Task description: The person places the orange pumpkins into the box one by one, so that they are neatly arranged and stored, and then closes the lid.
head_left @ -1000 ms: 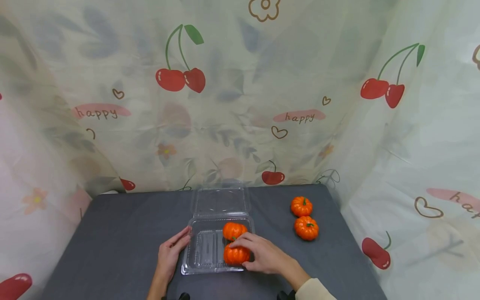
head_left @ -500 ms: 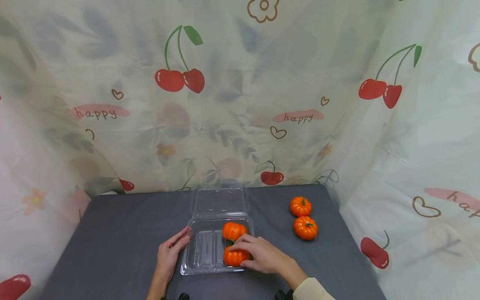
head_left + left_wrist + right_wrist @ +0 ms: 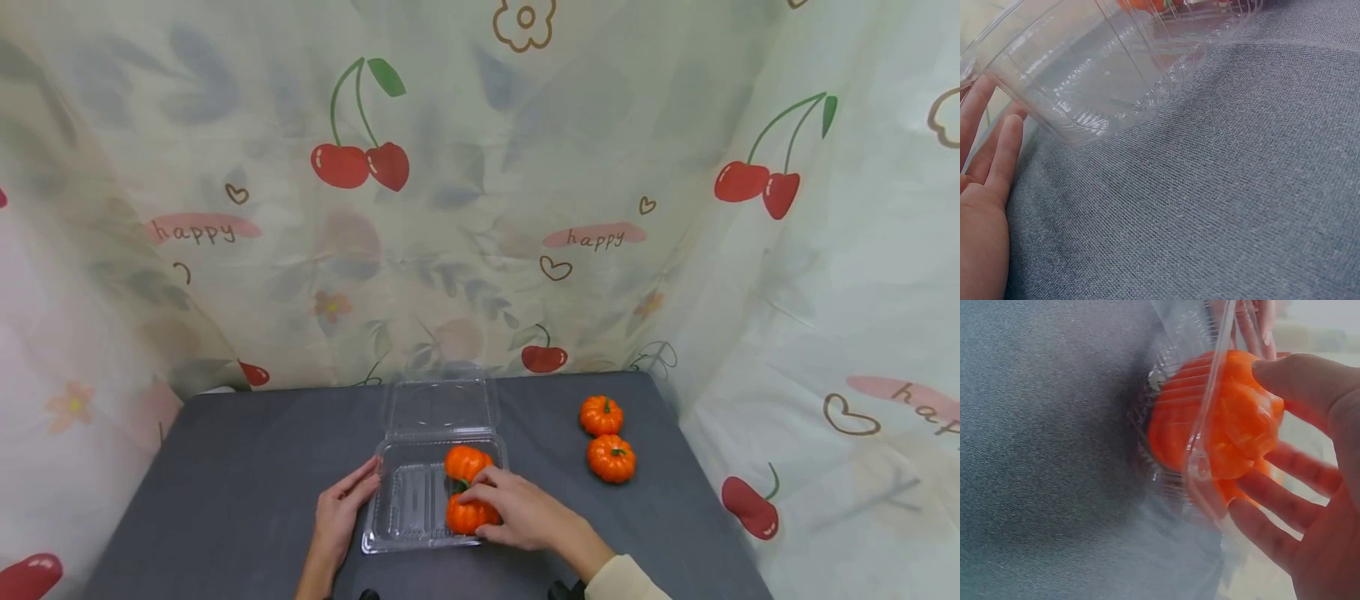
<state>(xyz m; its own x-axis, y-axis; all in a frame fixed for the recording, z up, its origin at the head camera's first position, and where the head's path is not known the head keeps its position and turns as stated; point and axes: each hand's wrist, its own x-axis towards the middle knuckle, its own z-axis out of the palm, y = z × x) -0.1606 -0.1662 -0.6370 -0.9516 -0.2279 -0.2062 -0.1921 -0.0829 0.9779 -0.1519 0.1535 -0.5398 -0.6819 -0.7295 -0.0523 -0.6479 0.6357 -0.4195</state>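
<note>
A clear plastic clamshell box [image 3: 408, 500] stands on the dark tabletop, its lid [image 3: 441, 407] folded back. Along the box's right side sit two small orange pumpkins: a rear pumpkin [image 3: 467, 461] and a front pumpkin [image 3: 469, 515]. My right hand [image 3: 528, 510] grips the front pumpkin with thumb and fingers. In the right wrist view, the thumb lies on the pumpkin [image 3: 1244, 419], which shows partly through the box wall. My left hand [image 3: 339, 510] touches the left rim with nearly straight fingers. The left wrist view shows those fingers [image 3: 1007, 150] against the clear side wall.
Outside the box, at the back right of the table, another two pumpkins stand close together, a far pumpkin [image 3: 601, 415] and a nearer pumpkin [image 3: 611, 458]. A printed curtain [image 3: 442, 208] hangs behind the table and along both sides.
The front pumpkin and my right hand have shifted very slightly to the left within the box. The left hand stays at the rim. The head view has tilted a little.
</note>
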